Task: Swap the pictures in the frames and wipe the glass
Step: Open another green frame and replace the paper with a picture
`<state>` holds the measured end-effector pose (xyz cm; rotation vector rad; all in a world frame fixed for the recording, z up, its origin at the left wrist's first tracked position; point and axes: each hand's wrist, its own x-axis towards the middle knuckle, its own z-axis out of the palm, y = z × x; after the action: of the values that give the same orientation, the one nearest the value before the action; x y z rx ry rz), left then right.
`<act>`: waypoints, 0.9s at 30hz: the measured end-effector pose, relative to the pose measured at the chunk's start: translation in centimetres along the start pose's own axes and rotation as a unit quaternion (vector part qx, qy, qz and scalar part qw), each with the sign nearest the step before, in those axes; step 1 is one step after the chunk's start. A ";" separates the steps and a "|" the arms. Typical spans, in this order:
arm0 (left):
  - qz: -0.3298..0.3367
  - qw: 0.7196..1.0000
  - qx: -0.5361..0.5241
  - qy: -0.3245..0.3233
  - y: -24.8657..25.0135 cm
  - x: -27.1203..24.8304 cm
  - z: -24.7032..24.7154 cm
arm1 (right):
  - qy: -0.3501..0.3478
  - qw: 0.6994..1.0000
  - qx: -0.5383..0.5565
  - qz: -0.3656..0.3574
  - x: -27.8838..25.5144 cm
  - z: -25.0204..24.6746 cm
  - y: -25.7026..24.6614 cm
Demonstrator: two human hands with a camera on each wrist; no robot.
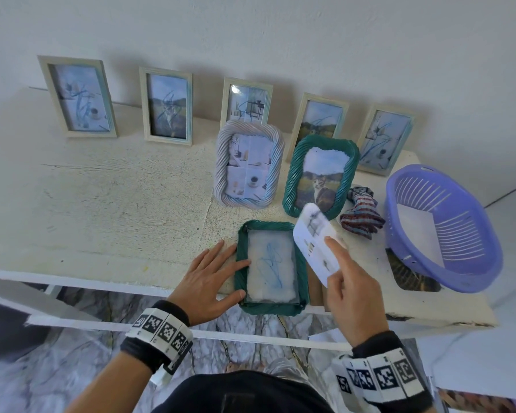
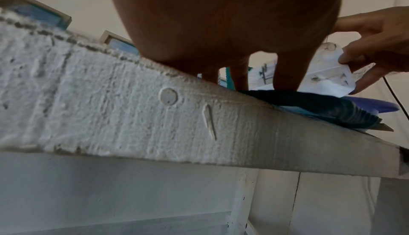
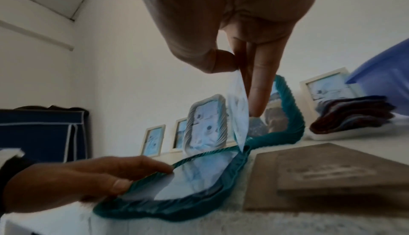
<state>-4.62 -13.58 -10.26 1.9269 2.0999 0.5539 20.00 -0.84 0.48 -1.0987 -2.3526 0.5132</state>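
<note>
A green frame (image 1: 270, 268) lies face down at the front edge of the white table (image 1: 102, 204), its back open and the glass inside marked with blue scribble; the left hand (image 1: 212, 278) lies flat with straight fingers on the frame's left rim, steadying it; the right hand (image 1: 349, 281) pinches a picture (image 1: 316, 242) between thumb and fingers just above the frame's right side, tilted up on edge; the brown backing board (image 3: 332, 177) lies on the table just right of the frame; so the swap looks about half done for this frame, with the picture to go in, the board to close and the glass not yet wiped; the frames standing behind also show scribbles, so much seems left; the cloth (image 1: 362, 214) lies untouched beside the purple basket (image 1: 441, 228); room is tight on the right, where a second green frame (image 1: 320, 174) stands close behind; the frame's near rim overhangs the table edge slightly, so a push toward the person could tip it off; the table to the left is open.
</note>
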 end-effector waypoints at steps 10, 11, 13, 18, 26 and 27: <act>-0.001 1.000 -0.002 -0.001 0.0 0.0 0.0 | 0.081 0.973 0.150 0.156 -3.1 -2.1 5.0; -0.001 1.000 -0.002 -0.002 0.0 -0.1 -0.1 | 0.081 0.969 0.163 0.166 -3.4 -2.3 5.3; -0.002 1.000 -0.011 -0.002 0.1 0.0 -0.2 | 0.081 0.956 0.205 0.192 -3.9 -2.5 5.8; -0.026 0.999 -0.037 -0.014 0.2 0.3 -1.0 | 0.104 0.913 0.304 0.249 -4.8 -3.1 7.2; 0.026 0.997 -0.061 0.044 4.5 6.1 -2.1 | 0.121 0.877 0.355 0.300 -7.2 -5.0 10.4; 0.046 0.996 -0.063 0.042 5.7 7.2 -2.0 | 0.121 0.872 0.361 0.308 -7.6 -5.2 10.9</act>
<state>-1.10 -6.30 -5.47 1.9699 1.9798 0.7787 33.78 0.42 -3.01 -1.3899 -1.3368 1.2669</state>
